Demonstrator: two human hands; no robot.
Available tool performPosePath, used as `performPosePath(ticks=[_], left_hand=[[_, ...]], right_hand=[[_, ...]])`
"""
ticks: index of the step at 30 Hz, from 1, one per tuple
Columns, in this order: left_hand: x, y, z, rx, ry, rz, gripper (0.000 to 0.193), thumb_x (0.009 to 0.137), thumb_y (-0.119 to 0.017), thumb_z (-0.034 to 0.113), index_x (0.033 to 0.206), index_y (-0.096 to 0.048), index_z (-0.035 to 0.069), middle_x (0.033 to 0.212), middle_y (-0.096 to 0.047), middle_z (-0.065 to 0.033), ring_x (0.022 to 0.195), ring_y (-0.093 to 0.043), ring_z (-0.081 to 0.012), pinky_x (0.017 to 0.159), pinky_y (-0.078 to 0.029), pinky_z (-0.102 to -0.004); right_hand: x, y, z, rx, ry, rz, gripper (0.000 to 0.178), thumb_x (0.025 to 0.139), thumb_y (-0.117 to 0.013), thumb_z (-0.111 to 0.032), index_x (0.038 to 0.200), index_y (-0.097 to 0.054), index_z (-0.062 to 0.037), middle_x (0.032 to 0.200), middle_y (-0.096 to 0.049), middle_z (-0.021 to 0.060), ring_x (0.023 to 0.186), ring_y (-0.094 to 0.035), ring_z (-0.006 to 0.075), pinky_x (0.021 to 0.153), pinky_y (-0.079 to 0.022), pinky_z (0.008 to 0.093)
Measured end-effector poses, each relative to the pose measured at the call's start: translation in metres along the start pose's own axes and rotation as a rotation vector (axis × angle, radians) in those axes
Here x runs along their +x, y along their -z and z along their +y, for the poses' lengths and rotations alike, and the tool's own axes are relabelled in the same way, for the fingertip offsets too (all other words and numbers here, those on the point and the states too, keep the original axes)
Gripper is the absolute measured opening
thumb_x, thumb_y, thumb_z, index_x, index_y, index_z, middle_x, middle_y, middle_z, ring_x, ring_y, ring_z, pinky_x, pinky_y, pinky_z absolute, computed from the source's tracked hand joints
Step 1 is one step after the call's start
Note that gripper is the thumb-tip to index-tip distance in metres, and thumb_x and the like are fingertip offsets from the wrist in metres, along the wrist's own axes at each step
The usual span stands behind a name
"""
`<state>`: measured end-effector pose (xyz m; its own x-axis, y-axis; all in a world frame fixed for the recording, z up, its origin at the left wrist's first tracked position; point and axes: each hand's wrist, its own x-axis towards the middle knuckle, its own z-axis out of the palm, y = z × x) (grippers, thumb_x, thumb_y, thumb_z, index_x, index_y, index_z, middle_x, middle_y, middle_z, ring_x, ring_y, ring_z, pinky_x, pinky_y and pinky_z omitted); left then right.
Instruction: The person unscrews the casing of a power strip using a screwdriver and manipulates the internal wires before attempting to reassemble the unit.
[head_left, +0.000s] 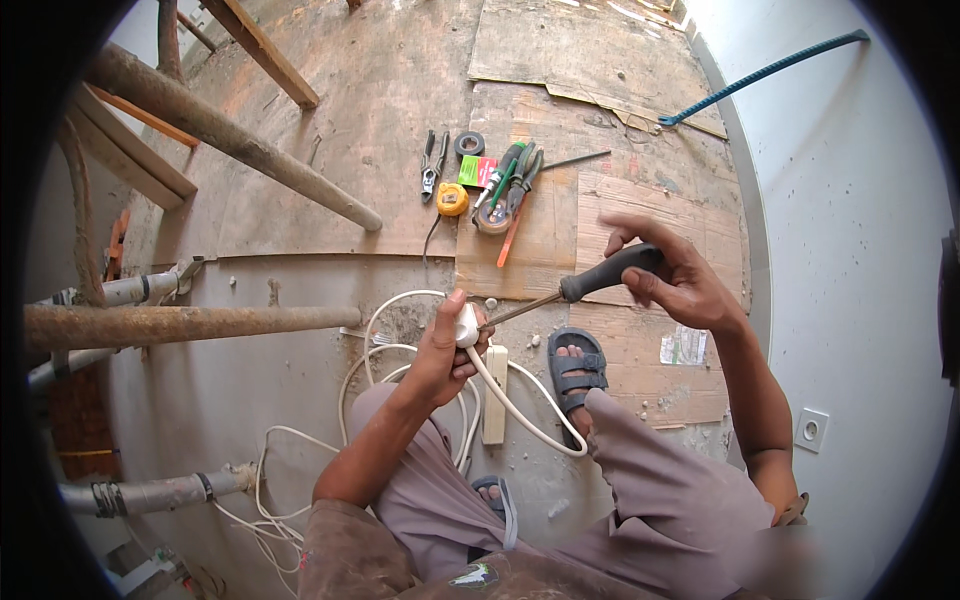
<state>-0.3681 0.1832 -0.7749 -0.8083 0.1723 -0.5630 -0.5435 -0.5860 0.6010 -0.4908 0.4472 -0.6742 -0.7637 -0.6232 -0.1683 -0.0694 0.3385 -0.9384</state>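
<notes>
My left hand (436, 358) is closed around a white electrical plug (467, 326), its thumb along the upper side. From the plug a thick white cable (522, 418) loops down and right, then back behind it. My right hand (692, 288) grips the butt of a screwdriver (612, 273) with a dark grey handle, thumb below and some fingers lifted away from it. The screwdriver's shaft slants down to the left, and its tip meets the plug's right side by my left fingers. Exactly where the tip sits is hidden. Under the plug, on the floor, lies a cream power strip (495, 405).
Ahead on cardboard lie wire strippers (433, 165), black tape (469, 144), a yellow tape measure (452, 199) and a cluster of green-handled pliers (522, 178). Poles (230, 135) jut in from the left. A blue bar (765, 76) leans on the right wall, above a socket (811, 430).
</notes>
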Motion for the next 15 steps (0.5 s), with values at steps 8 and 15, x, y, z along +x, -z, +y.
performPosePath(ticks=[8, 15], left_hand=[[0.002, -0.001, -0.004, -0.011, 0.013, -0.031, 0.051, 0.093, -0.045, 0.058, 0.082, -0.052, 0.01, 0.071, -0.047, -0.0005, 0.046, -0.029, -0.0016, 0.033, -0.021, -0.015], [-0.005, 0.004, 0.0, -0.004, 0.009, 0.022, 0.051, 0.093, -0.044, 0.058, 0.082, -0.052, 0.009, 0.072, -0.047, -0.0003, 0.046, -0.027, -0.0016, 0.033, -0.021, -0.0149]], right_hand=[[-0.004, -0.001, 0.0, 0.013, 0.016, 0.002, 0.04, 0.096, -0.056, -0.029, 0.129, -0.051, -0.0066, 0.093, -0.06, 0.0069, 0.082, -0.06, 0.0122, 0.073, -0.048, 0.0303], [-0.003, -0.005, 0.006, 0.016, 0.042, -0.016, 0.043, 0.096, -0.057, -0.026, 0.133, -0.048, -0.0064, 0.091, -0.057, 0.0029, 0.074, -0.057, 0.0101, 0.067, -0.047, 0.0254]])
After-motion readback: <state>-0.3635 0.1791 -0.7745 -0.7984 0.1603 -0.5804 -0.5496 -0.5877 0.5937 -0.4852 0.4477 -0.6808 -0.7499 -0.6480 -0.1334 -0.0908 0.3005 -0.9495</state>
